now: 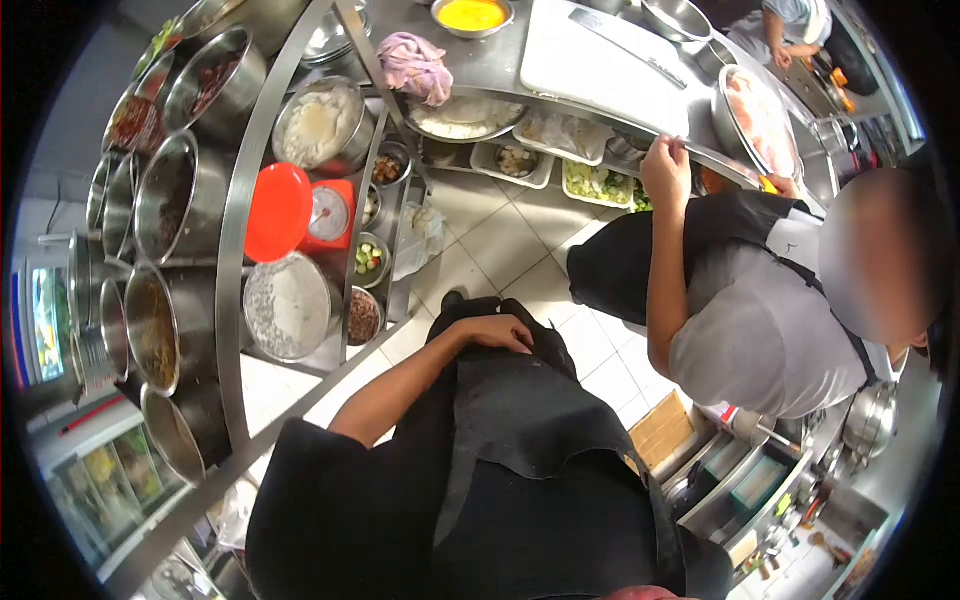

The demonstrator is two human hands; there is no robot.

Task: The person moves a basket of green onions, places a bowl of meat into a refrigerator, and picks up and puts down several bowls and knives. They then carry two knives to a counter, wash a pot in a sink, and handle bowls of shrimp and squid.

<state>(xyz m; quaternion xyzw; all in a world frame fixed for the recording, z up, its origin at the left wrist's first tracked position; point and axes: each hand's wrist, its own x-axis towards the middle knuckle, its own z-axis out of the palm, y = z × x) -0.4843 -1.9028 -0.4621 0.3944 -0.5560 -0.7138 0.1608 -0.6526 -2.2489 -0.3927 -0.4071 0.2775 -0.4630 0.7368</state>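
My left hand (500, 333) rests against the front of my black apron (540, 410), at thigh height. Its fingers lie loosely bent over the dark cloth, and I make out nothing held in them. My right hand is out of sight. Nearest to my left side is the metal rack, with a bowl of white flour (288, 306) and a red kitchen scale (328, 213) on its shelf. A red round lid or plate (278, 212) overlaps the scale.
A co-worker at right holds a long knife (725, 162) with both hands. On the counter are a white cutting board (600, 70), another knife (625, 47), a pink cloth (415, 67), a bowl of yellow liquid (470, 14) and a basin of raw meat (757, 120). Steel pots (160, 325) line the left.
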